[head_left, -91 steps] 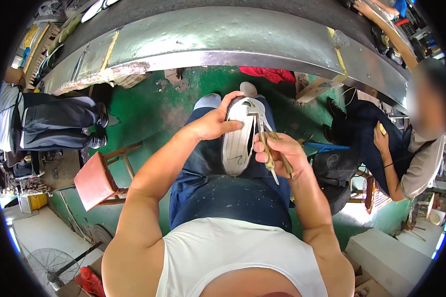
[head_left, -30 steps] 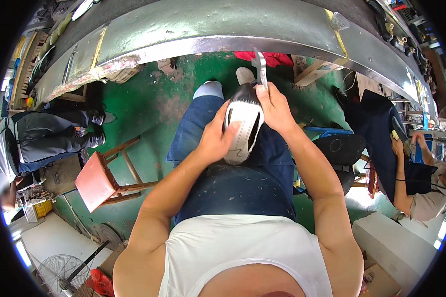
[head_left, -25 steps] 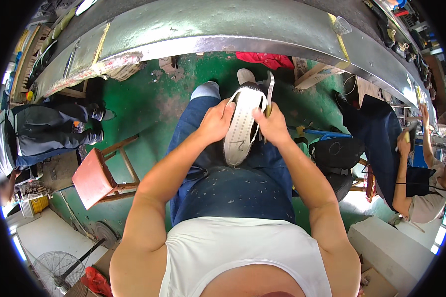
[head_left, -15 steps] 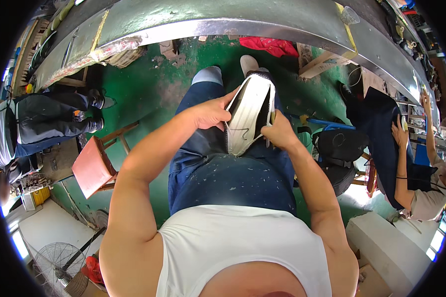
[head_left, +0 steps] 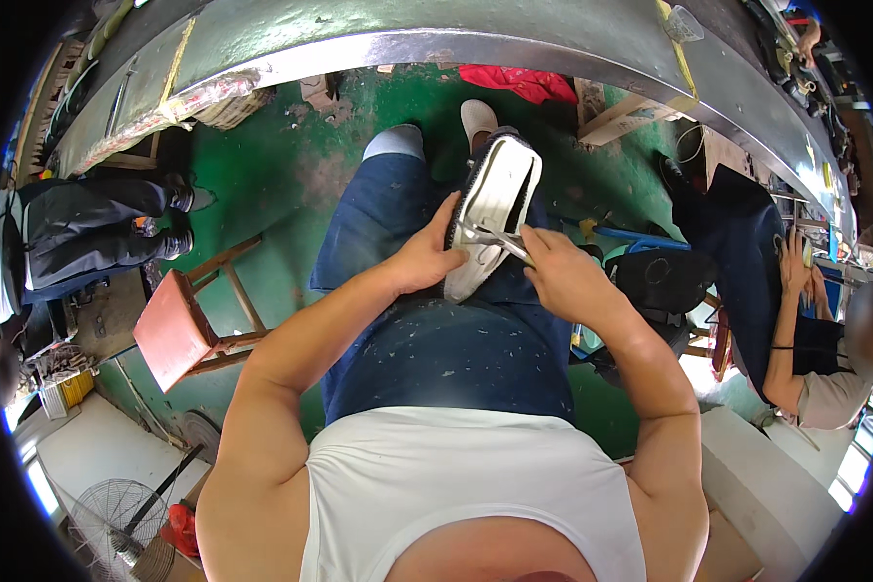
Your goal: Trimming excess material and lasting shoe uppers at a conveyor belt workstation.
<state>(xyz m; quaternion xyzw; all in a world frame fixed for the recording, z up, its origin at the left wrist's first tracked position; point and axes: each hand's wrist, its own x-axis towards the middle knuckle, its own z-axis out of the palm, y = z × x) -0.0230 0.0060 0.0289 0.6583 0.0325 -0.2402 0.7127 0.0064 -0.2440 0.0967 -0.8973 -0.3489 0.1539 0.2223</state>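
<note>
A shoe upper on a last (head_left: 498, 184) lies across my lap, its long whitish underside turned up and a dark edge around the toe end. My left hand (head_left: 423, 256) is closed on the shoe's left side near its lower end, thumb on the underside. In my right hand (head_left: 565, 278) are metal pincers (head_left: 503, 239), fingers wrapped around the handles. The pincers reach leftward across the underside, their jaws at the left rim beside my left fingers. Whether the jaws bite on the edge is too small to tell. The palm side of my right hand is hidden.
A metal-edged workbench (head_left: 407, 47) curves across the far side. A pink-seated chair (head_left: 173, 328) stands left, near a standing person's legs (head_left: 97, 228). A black bag (head_left: 664, 281) sits at right, near a co-worker in a dark apron (head_left: 737, 281). Red cloth (head_left: 519, 81) lies under the bench.
My right hand has come off the shoe's right edge and swung the pincers across to the left rim. My left hand has moved slightly down and left; the shoe is tilted differently.
</note>
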